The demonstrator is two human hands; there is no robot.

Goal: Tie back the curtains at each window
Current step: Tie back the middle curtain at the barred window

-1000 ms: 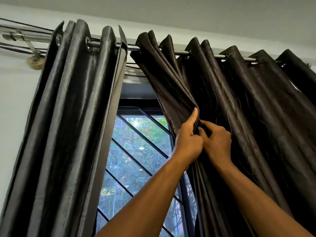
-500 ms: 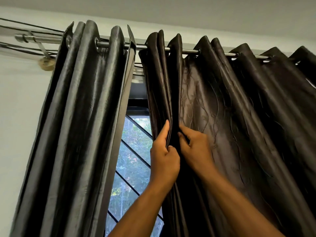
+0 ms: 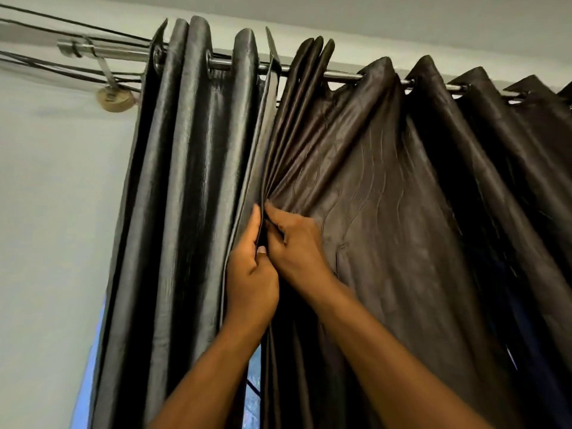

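Dark satin right curtain [image 3: 387,212] is pinched at its bunched edge by left hand [image 3: 252,283] and right hand [image 3: 297,246], likely gathering folds for tying.

You have a metal rod [image 3: 340,77] running along the top of the wall [image 3: 52,212], its bracket [image 3: 106,71] fixed near the top left corner; dark cables [image 3: 62,61] cross there, under the ceiling [image 3: 402,17]

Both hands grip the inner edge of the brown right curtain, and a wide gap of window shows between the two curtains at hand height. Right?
Not quite. In the head view the right curtain meets the left curtain at both hands; no gap there.
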